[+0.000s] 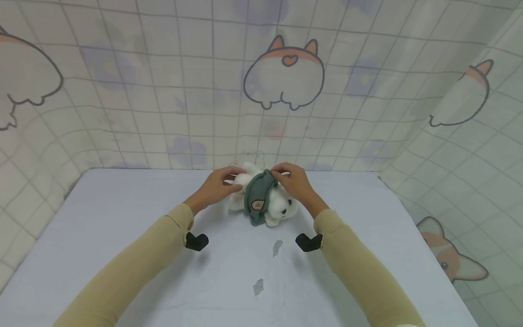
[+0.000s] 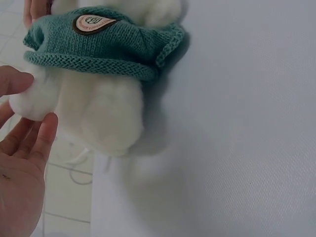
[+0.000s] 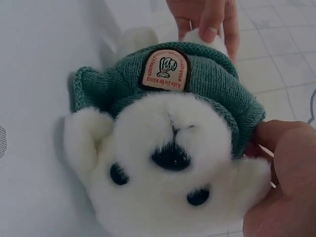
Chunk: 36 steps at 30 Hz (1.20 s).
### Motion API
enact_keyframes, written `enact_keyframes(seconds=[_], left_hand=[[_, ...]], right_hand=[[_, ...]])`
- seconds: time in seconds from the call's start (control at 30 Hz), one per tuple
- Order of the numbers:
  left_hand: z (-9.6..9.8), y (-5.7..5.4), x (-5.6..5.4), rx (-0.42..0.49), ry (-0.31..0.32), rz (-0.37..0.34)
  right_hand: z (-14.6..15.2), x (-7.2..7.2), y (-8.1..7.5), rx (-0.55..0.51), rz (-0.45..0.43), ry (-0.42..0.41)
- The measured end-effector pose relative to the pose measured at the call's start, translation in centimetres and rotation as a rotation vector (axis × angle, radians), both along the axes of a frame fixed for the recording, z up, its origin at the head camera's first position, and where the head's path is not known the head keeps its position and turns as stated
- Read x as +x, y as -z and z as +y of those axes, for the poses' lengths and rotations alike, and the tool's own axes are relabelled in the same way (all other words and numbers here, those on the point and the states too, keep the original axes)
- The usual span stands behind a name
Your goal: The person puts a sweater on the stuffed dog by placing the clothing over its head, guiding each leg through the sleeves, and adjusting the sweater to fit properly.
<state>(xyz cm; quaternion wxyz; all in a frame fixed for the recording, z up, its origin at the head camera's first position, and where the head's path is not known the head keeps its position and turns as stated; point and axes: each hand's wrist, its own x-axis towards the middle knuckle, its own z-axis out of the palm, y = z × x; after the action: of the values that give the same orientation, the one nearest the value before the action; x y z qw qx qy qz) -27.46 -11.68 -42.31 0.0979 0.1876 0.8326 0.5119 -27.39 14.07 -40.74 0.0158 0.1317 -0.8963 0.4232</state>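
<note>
A white plush bear (image 1: pixel 282 200) lies on the table with its head toward the right, wearing a green knitted sweater (image 1: pixel 261 184) with a small patch (image 3: pixel 167 70). My left hand (image 1: pixel 216 185) is at the bear's lower end; in the left wrist view its thumb and fingertips hold a white leg (image 2: pixel 37 98) from both sides. At the neck end, my right hand (image 1: pixel 295 182) pinches the sweater's upper edge, beside an ear (image 3: pixel 254 180). The bear's dark eyes and nose (image 3: pixel 171 157) face the right wrist camera. Part of the right fingers is hidden behind the sweater and ear.
The bear is near the back edge of the white table (image 1: pixel 229 281). Behind it hangs a gridded curtain (image 1: pixel 196 91) with cartoon corgi prints. Two grey marks (image 1: pixel 258 287) show on the tabletop. A black wrist device (image 1: pixel 197 242) sits under each sleeve cuff.
</note>
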Motion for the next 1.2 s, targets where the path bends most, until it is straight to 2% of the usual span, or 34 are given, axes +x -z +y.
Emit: enact_keyframes(seconds=[0.17, 0.33, 0.43, 0.57, 0.77, 1.0, 1.2], left_hand=[[0.0, -0.1, -0.2, -0.001, 0.001, 0.012], [0.1, -0.1, -0.6, -0.002, -0.007, 0.013], [0.1, -0.1, -0.6, -0.001, -0.008, 0.014], [0.2, 0.0, -0.6, 0.006, -0.002, 0.01], [0.3, 0.5, -0.7, 0.012, 0.006, 0.009], [0.4, 0.8, -0.4, 0.032, 0.009, 0.009], [0.3, 1.1, -0.4, 0.067, 0.005, 0.011]], right_hand=[[-0.2, 0.0, -0.4, 0.017, 0.018, 0.0], [-0.5, 0.0, -0.6, -0.003, 0.087, -0.017], [-0.6, 0.0, -0.7, -0.033, 0.082, -0.037], [-0.6, 0.0, -0.8, -0.05, 0.03, -0.052], [-0.5, 0.4, -0.8, 0.057, -0.018, -0.035], [-0.5, 0.6, -0.4, 0.197, 0.023, -0.023], [-0.9, 0.6, 0.0, 0.187, 0.041, -0.028]])
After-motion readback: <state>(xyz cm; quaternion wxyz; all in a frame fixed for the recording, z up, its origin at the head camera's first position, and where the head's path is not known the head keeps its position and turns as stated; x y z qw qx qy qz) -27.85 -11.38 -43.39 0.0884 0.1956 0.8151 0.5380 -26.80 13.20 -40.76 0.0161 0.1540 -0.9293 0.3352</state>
